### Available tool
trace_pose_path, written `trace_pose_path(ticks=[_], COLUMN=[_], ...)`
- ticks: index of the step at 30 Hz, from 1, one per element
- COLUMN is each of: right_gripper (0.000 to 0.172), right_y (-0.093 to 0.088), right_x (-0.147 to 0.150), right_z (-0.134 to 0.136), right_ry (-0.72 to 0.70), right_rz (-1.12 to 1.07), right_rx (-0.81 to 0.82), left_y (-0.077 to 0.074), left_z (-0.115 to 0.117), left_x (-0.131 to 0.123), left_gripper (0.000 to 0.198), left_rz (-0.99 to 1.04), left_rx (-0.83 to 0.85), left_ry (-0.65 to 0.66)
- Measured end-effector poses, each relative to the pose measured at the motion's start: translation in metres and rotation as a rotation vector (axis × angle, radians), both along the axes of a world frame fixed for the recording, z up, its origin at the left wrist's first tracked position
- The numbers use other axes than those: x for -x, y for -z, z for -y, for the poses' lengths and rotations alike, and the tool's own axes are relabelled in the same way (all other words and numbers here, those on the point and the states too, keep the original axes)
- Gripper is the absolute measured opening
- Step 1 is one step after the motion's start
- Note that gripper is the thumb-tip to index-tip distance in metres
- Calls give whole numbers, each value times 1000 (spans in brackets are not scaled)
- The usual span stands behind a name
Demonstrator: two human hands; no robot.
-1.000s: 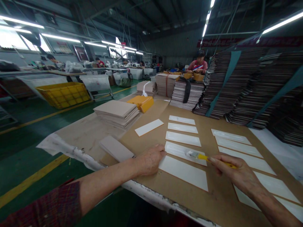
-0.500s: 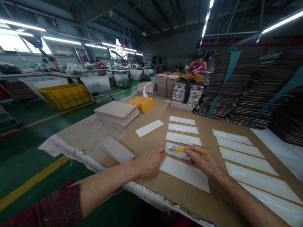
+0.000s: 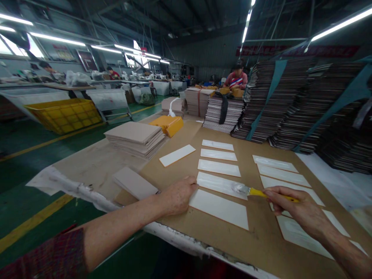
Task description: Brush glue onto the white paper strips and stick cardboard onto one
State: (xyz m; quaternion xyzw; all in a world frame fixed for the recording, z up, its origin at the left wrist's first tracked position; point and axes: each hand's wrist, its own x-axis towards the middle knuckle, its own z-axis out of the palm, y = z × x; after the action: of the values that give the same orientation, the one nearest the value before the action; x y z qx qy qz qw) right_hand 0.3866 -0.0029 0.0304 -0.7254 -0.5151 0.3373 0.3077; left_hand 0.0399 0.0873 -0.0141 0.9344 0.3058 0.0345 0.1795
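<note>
My right hand [image 3: 299, 207] is closed round the yellow handle of a paintbrush [image 3: 256, 192]. Its bristles, coated in white, rest on the right end of a white strip [image 3: 215, 182] that has a wet shine. At that strip's left end, my left hand [image 3: 178, 197] has its fingers curled, with the fingertips at the edge; the underside of the grip is hidden. Closer to me lies a wider white panel [image 3: 221, 209], its left end beside my left hand. Farther off, several white strips [image 3: 218, 167] lie in a column.
More glossy white strips [image 3: 280, 176] lie to the right, partly behind my right arm. Grey boards [image 3: 133, 133] and a yellow bundle [image 3: 171, 124] stand at the left. Tall dark stacks [image 3: 276, 100] line the back right. A person [image 3: 236, 79] sits beyond the table.
The brush in my right hand has moved right along the strip, from its left end to its right end. My left hand stays at the strip's left end. The view has shifted slightly.
</note>
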Motion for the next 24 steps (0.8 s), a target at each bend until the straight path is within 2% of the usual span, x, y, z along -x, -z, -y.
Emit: trace_pose_path(ticks=[6,9,16,21,24], right_gripper=[53,53,49,46,42], right_y=[-9,-7,10,-3,-7], right_x=[-15,-16,17,18,3], right_z=[10,12,0,-13,-10], right_ry=[50,56,16,178,161], right_rz=[32,21,-178,-454,-403], right_rx=[2,5,-22,-195,-188], left_y=[-1,2,-3,-6,-4], left_z=[0,0,0,0,1], left_x=[-1,-1,-2,-2,-1], left_gripper=[32,33,34,38,41], left_rz=[-5,-6,-15,-22,-28], left_rx=[-22,-30,-11,12,17], left_ry=[12,1,12,0,-16])
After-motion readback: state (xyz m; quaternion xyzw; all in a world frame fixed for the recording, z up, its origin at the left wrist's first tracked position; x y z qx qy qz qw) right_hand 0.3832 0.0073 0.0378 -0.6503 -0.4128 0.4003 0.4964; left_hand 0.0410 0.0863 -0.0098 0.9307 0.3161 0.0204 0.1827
